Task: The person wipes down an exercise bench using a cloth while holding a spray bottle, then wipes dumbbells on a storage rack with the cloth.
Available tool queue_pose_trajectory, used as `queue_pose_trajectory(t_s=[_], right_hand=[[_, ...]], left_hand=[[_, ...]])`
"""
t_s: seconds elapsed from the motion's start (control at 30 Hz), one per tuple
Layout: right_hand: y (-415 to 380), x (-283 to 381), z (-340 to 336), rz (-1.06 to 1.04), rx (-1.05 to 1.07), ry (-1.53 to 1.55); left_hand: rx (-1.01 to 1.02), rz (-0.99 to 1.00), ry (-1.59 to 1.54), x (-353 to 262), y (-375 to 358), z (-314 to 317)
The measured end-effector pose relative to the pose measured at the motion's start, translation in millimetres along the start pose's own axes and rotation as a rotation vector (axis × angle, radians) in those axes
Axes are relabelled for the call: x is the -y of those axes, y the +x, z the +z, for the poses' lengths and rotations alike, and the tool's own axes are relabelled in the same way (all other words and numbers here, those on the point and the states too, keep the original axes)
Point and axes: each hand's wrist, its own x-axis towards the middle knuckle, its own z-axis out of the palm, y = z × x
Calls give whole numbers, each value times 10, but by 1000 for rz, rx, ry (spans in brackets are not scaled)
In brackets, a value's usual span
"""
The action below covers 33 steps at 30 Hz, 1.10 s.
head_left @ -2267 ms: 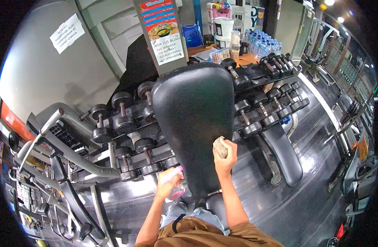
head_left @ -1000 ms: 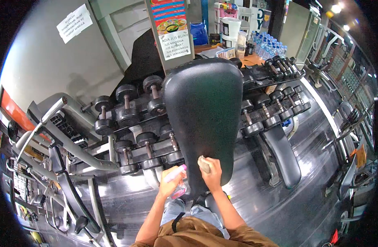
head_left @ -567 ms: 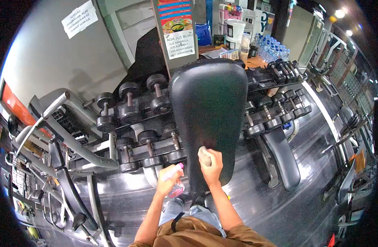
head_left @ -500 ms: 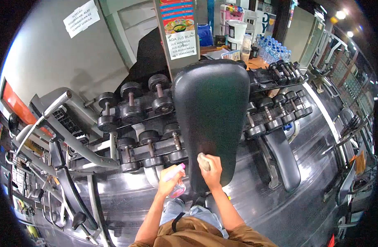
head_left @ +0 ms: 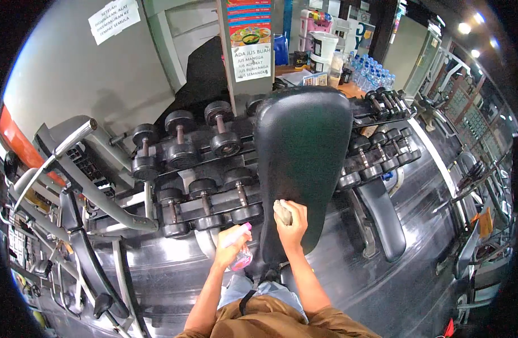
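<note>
A black padded bench backrest [head_left: 304, 141] rises steeply in front of me. My right hand [head_left: 293, 228] is closed round a crumpled, greyish cloth [head_left: 284, 214], close over the lower part of the pad. To the left of the pad, my left hand [head_left: 228, 245] grips a clear spray bottle [head_left: 243, 259] with pink liquid at its base and a pink-and-white spray head. The fingers wrap the bottle's neck, and part of the bottle is hidden behind them.
Dumbbells [head_left: 180, 138] fill a two-tier rack behind the bench, on both sides. Another black bench [head_left: 380, 217] stands at the right. Grey-framed gym machines [head_left: 95, 186] crowd the left. Water bottles [head_left: 372, 73] and white tubs [head_left: 323, 48] stand on a wooden counter behind.
My right hand has shifted slightly up with the cloth, its fingers turned a little. The bench pad appears further right in view. My left hand still holds the spray bottle.
</note>
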Motion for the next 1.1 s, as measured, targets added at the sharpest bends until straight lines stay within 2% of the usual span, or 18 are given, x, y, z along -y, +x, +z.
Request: queue_pose_trajectory(t_s=[0.07, 0.17, 0.27, 0.43, 0.53, 0.6, 0.67, 0.8, 0.87, 0.97, 1.1], right_hand=[[-215, -65, -30, 31, 28, -1], [-582, -239, -117, 37, 295, -96], [-543, -202, -137, 65, 315, -112], [-10, 90, 3, -97, 149, -121], [-134, 28, 71, -87, 106, -139], [-312, -10, 79, -66, 106, -164], [-475, -23, 57, 9, 196, -240], [-458, 12, 55, -35, 255, -364], [-310, 87, 86, -34, 227, -379], [111, 394, 148, -130, 48, -381], [10, 406, 263, -87, 93, -433]], left_hand=[[5, 9, -25, 13, 7, -31], [35, 22, -10, 32, 11, -88], [45, 46, -58, 50, 29, -160], [18, -10, -48, 79, 22, -347], [12, -16, -87, 81, 34, -459], [5, -30, -84, 71, 48, -508], [8, -45, -79, 67, 69, -548], [59, -30, -104, 54, 116, -573], [82, -26, -124, 75, 128, -581], [97, -49, -105, 130, 174, -580], [130, -67, -113, 106, 189, -614]])
